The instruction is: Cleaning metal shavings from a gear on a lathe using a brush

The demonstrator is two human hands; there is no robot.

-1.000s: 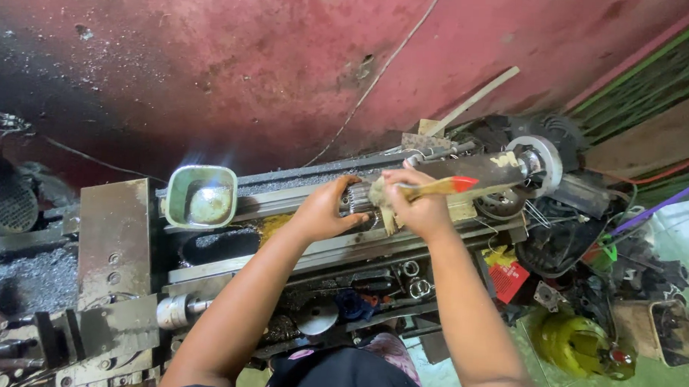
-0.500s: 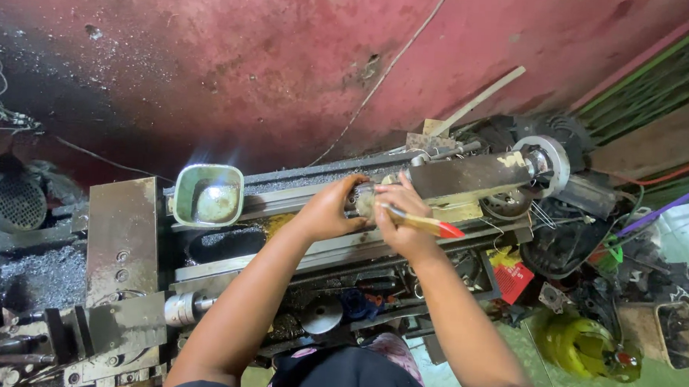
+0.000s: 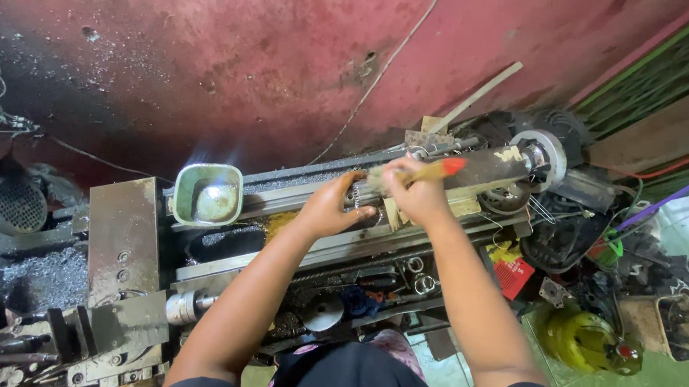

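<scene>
My right hand [image 3: 413,192] grips a paintbrush [image 3: 435,171] with a wooden handle and a red end, the bristles pointing left over the bed of a metal lathe [image 3: 343,239]. My left hand [image 3: 330,208] rests just left of it, fingers curled around a small ridged metal part [image 3: 353,195] on the lathe bed; most of that part is hidden. A long dark bar [image 3: 490,166] runs right from my hands toward a round grey chuck [image 3: 543,153].
A square green-rimmed bowl [image 3: 207,194] sits on the lathe left of my hands. A grey metal block [image 3: 123,239] and metal shavings [image 3: 32,278] lie further left. A red wall [image 3: 288,69] stands behind. A yellow container [image 3: 583,343] and clutter fill the floor at right.
My right hand swung the paintbrush down and back up, so its red end now points up to the right again. The left hand stayed on the metal part.
</scene>
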